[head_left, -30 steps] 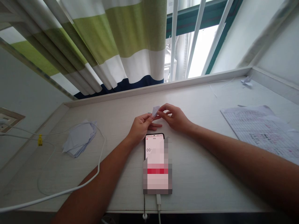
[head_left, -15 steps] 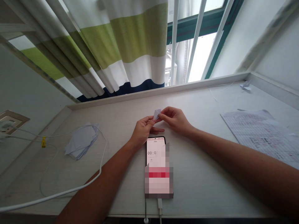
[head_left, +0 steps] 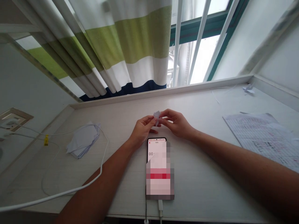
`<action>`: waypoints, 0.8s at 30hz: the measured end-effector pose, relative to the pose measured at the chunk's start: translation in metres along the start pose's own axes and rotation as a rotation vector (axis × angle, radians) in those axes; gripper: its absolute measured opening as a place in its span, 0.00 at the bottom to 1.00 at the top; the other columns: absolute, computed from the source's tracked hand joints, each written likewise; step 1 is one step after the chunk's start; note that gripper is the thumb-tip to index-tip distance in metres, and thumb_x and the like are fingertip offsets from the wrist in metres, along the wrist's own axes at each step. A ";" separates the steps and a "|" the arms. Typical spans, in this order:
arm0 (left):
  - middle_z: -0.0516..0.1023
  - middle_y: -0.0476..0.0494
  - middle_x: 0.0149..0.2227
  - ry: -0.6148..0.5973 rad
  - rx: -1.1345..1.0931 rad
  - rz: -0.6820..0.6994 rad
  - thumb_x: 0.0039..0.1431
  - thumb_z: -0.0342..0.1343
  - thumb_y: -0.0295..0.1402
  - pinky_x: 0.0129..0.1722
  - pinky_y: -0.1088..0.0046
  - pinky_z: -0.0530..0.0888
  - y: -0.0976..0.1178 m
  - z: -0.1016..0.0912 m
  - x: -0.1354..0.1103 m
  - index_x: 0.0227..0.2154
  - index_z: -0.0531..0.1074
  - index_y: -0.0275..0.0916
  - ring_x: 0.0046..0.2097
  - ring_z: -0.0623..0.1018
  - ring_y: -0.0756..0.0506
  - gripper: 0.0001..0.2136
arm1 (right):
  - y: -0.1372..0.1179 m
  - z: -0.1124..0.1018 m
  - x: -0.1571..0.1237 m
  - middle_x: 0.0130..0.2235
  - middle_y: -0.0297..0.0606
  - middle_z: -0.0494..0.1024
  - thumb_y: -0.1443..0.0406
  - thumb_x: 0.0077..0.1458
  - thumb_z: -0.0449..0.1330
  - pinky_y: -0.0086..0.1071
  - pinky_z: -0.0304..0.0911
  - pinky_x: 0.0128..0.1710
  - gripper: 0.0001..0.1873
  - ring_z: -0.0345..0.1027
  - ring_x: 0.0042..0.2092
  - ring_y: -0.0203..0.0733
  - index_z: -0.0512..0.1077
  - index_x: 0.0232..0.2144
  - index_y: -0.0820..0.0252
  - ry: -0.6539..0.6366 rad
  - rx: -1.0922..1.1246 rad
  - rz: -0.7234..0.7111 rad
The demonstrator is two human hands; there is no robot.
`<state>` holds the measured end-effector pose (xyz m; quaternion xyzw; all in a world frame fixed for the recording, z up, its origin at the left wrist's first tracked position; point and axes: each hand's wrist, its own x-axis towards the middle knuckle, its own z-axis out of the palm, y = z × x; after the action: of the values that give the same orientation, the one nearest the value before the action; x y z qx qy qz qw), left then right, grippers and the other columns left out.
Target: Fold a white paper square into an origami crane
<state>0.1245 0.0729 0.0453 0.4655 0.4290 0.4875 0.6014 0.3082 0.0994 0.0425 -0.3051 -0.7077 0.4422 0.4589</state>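
A small piece of folded white paper (head_left: pixel 157 114) is held up between my two hands above the desk, just beyond the phone. My left hand (head_left: pixel 143 128) pinches it from the left with thumb and forefinger, the lower fingers stretched out beneath. From the right, my right hand (head_left: pixel 176 123) has its thumb and fingertips closed at the paper's edge. Exactly how the fingertips meet the paper is too small to tell. The phone (head_left: pixel 157 152) lies on the desk below my hands with its screen lit, part of it blurred out.
Loose white paper sheets (head_left: pixel 83 140) lie in a stack at the left. A white cable (head_left: pixel 102 155) loops past them and across my left forearm. Printed sheets (head_left: pixel 259 133) lie at the right, and a crumpled paper scrap (head_left: pixel 249 89) sits in the far right corner. A charging cable (head_left: pixel 160 207) plugs into the phone.
The folded paper has changed shape and tilt between my fingers. My right fingers have shifted slightly down along its edge. The whole view has moved a little.
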 end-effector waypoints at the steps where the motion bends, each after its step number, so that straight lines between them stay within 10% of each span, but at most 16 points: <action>1: 0.82 0.43 0.35 0.005 0.004 0.008 0.51 0.71 0.47 0.33 0.71 0.79 -0.001 -0.001 0.000 0.37 0.79 0.36 0.40 0.82 0.44 0.20 | 0.000 0.000 0.000 0.39 0.36 0.81 0.56 0.62 0.64 0.43 0.73 0.48 0.10 0.77 0.40 0.42 0.76 0.39 0.56 -0.030 -0.040 -0.011; 12: 0.85 0.39 0.31 0.082 0.022 0.006 0.48 0.72 0.49 0.36 0.66 0.81 -0.002 -0.001 0.002 0.35 0.79 0.32 0.34 0.86 0.41 0.23 | 0.010 -0.009 0.002 0.48 0.44 0.80 0.60 0.66 0.60 0.49 0.69 0.52 0.09 0.71 0.53 0.52 0.81 0.39 0.50 -0.056 -0.460 -0.297; 24: 0.86 0.40 0.35 0.083 -0.027 0.043 0.47 0.73 0.48 0.42 0.63 0.82 -0.005 0.007 -0.002 0.35 0.80 0.34 0.41 0.86 0.38 0.22 | 0.001 0.007 0.001 0.37 0.37 0.81 0.51 0.51 0.72 0.41 0.76 0.41 0.19 0.77 0.37 0.44 0.75 0.35 0.58 0.115 0.144 0.174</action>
<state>0.1316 0.0693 0.0419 0.4459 0.4369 0.5247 0.5788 0.3015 0.0979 0.0406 -0.3564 -0.6176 0.5116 0.4793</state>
